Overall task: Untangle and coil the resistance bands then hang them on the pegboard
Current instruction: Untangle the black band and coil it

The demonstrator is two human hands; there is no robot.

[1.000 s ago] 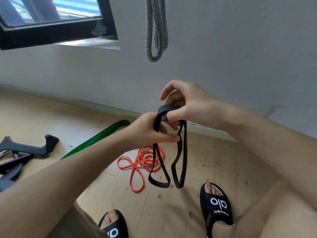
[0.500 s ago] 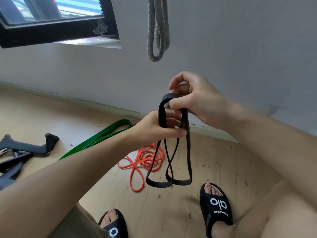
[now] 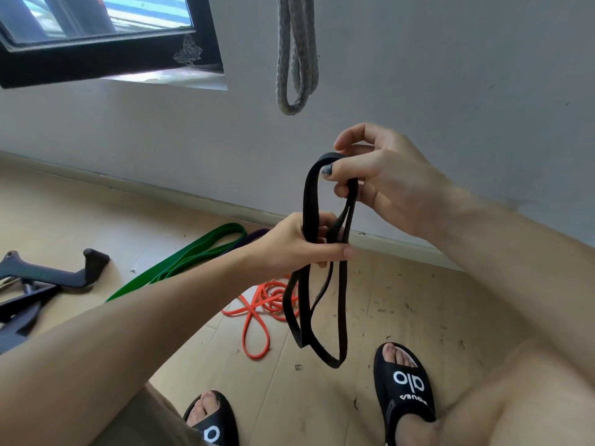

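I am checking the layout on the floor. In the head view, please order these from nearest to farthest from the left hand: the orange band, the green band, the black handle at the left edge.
1. The thin orange resistance band, in a heap on the floor just below the left hand.
2. The wide flat green resistance band, stretched out to its left.
3. The black angled handle, far left on the floor.

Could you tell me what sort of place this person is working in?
Probably a room at home used for exercise. Resistance bands, a green band and an orange band, lie on a pale wood floor, dark exercise handles lie nearby, and a grey band hangs on the plain wall beside a window.
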